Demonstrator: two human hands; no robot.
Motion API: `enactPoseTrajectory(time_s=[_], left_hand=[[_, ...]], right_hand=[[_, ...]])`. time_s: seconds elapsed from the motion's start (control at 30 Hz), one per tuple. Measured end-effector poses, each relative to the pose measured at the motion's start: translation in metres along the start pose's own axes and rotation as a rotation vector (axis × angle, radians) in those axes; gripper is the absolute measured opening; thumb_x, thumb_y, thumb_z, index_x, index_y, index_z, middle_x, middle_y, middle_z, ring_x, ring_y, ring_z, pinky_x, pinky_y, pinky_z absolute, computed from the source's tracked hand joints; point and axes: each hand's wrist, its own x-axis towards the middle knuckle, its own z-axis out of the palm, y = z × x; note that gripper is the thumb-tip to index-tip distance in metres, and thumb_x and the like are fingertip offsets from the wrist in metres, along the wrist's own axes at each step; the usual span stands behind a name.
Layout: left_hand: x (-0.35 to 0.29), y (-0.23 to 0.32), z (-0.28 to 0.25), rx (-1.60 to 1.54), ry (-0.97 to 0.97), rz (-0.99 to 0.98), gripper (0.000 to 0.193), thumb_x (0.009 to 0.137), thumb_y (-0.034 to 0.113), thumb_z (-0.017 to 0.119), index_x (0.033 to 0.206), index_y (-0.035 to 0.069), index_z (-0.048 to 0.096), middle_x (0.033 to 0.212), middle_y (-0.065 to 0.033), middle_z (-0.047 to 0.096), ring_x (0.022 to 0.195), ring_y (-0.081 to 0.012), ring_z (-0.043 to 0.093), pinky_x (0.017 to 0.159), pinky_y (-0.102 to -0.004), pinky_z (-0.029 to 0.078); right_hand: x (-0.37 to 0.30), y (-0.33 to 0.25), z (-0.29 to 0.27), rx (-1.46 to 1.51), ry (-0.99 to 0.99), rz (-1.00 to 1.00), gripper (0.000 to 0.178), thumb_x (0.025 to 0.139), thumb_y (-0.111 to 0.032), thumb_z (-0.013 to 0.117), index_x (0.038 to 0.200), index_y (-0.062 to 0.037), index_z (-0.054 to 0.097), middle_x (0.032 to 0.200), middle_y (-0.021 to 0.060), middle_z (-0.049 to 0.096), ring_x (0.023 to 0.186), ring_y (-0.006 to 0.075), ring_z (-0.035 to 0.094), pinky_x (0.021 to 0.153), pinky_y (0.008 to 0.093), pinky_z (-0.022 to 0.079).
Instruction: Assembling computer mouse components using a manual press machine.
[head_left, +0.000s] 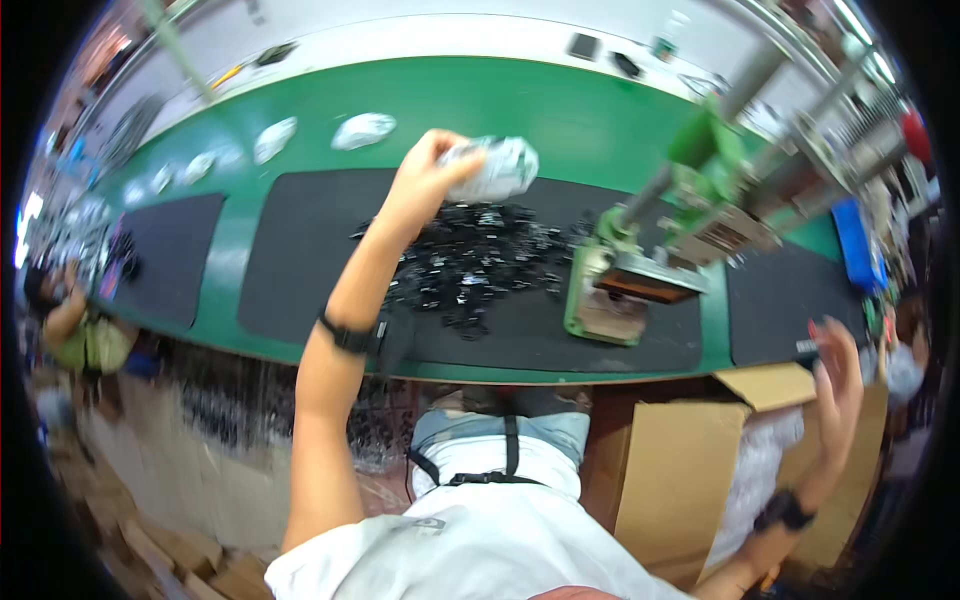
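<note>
My left hand (430,175) is closed on a clear plastic bag (497,170) with pale contents, blurred by motion. It holds the bag above a pile of small black parts (475,265), which lies on a dark mat (300,250). Far to the right, my right hand (840,370) is raised over the bench's front edge, fingers apart and somewhat blurred. A small red spot shows by its fingertips; I cannot tell what it is. Nothing else shows in that hand.
A green hand press (610,270) stands right of the pile. Several filled plastic bags (363,131) lie on the green bench (450,90). An open cardboard box (680,480) with clear plastic inside stands below my right hand. Another person (85,330) sits at far left.
</note>
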Motion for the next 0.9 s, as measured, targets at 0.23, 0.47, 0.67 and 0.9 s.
enactPoseTrajectory(time_s=[0.23,0.47,0.67,0.9], left_hand=[[0.128,-0.085,-0.023,1.207,0.449,-0.422,0.088,0.082,0.062,0.065,0.138,-0.003,0.048,0.142,-0.0224,0.047,0.137,-0.0365,0.040,0.109,-0.0549,0.033],[0.130,-0.066,-0.016,1.300,0.353,-0.075,0.078,0.089,0.060,0.054,0.139,0.001,0.044,0.146,-0.0237,0.036,0.138,-0.0448,0.029,0.108,-0.0613,0.028],[0.044,-0.001,0.042,0.946,-0.092,0.378,0.055,0.085,0.042,0.065,0.116,-0.002,0.054,0.122,-0.0261,0.049,0.117,-0.0424,0.048,0.098,-0.0519,0.043],[-0.068,0.023,0.054,0.581,-0.283,0.628,0.044,0.081,0.027,0.073,0.109,0.001,0.052,0.120,-0.0203,0.048,0.108,-0.0385,0.050,0.094,-0.0454,0.043]], right_hand=[[-0.052,0.225,-0.062,-0.046,0.140,0.189,0.049,0.097,-0.011,0.056,0.141,0.0032,0.041,0.138,0.0149,0.051,0.124,0.0239,0.053,0.105,0.0358,0.041],[0.055,0.251,0.048,0.206,0.000,0.012,0.049,0.095,-0.012,0.058,0.139,0.0032,0.043,0.136,0.0146,0.052,0.122,0.0234,0.054,0.103,0.0357,0.042],[0.061,0.248,0.118,0.365,-0.083,0.010,0.049,0.094,-0.013,0.060,0.137,0.0033,0.045,0.134,0.0142,0.054,0.119,0.0229,0.055,0.101,0.0356,0.043],[0.073,0.209,0.190,0.536,-0.187,-0.033,0.049,0.092,-0.014,0.062,0.135,0.0033,0.047,0.132,0.0139,0.055,0.117,0.0223,0.057,0.100,0.0355,0.044]])
